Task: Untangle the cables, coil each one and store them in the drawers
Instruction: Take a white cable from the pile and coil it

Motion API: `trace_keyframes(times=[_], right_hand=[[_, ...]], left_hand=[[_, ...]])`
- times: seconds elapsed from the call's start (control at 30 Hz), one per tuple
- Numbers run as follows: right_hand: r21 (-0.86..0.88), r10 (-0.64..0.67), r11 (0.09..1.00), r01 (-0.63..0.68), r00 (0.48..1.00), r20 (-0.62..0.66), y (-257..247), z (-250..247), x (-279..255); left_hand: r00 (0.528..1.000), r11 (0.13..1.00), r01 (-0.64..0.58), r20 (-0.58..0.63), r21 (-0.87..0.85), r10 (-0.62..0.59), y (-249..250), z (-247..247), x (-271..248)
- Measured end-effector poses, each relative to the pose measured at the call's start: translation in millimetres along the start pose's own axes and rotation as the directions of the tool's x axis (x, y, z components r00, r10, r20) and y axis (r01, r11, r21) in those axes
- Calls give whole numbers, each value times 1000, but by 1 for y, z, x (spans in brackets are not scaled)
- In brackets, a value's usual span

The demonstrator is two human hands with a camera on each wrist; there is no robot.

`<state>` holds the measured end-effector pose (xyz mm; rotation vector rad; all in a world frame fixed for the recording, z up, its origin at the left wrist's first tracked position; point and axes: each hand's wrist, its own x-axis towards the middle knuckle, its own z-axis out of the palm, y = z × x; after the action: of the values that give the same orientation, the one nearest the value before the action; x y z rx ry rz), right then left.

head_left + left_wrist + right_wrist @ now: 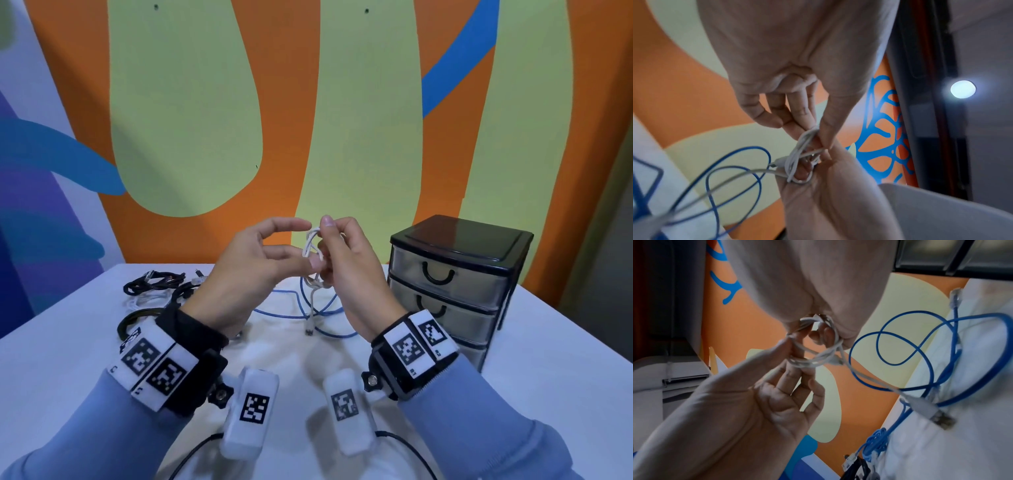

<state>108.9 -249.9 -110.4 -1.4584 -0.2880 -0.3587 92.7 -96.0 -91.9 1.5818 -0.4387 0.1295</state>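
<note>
A: What's each grip doing?
B: The right hand point(346, 270) pinches the coiled white cable point(312, 245); the left hand point(246, 267) pinches that coil too.
A: Beyond them?
B: Blue cable point(310, 308) mid-surface, drawers point(455, 284) by the right edge.

The left hand point(239, 270) covered part of the blue cable point(294, 308) on the table below it, and the black cables point(154, 284) beyond that wrist ran out of sight behind the cuff. The right hand point(346, 270) hid much of the white coil point(310, 245) within its curled fingers. In the right wrist view the coil's dangling plug point(939, 417) was blurred. The drawers point(452, 291), to the right of that hand, stood partly behind its wrist.
</note>
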Motion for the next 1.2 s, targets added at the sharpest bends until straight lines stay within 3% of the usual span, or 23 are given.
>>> trace_keyframes(times=[0.1, 0.2, 0.37, 0.53, 0.63, 0.73, 0.83, 0.9, 1.07, 1.2], right_hand=[[37, -9, 999, 9, 1000, 3, -2, -4, 3], [-21, -99, 995, 99, 995, -7, -4, -5, 4], [-98, -238, 967, 234, 970, -39, -8, -9, 1], [-239, -315, 921, 307, 949, 7, -7, -9, -2], [-256, -264, 934, 251, 964, -20, -6, -11, 1], [31, 2, 1000, 0, 999, -50, -6, -12, 5], [408, 143, 899, -159, 987, 68, -14, -14, 5], [501, 178, 839, -214, 977, 119, -18, -16, 6], [313, 263, 888, -336, 931, 253, -23, -21, 4], [-85, 168, 985, -150, 944, 282, -19, -20, 0]], left_hand=[[998, 977, 47, 53, -208, -37, 2, 2, -1], [995, 961, 39, 102, -273, -12, 3, 6, -4], [988, 984, -127, -66, 122, 136, 2, 10, -6], [954, 892, -198, -130, 406, 271, -4, 4, -3], [950, 830, -214, -87, 516, 299, -3, 2, -3], [944, 767, -246, -31, 593, 328, -5, -2, 2], [956, 773, -209, -42, 599, 291, -8, -8, 7], [966, 844, -198, -50, 498, 255, -8, -11, 9], [978, 877, -173, -25, 448, 206, -8, -11, 8], [969, 867, -191, -55, 460, 242, -6, -8, 5]])
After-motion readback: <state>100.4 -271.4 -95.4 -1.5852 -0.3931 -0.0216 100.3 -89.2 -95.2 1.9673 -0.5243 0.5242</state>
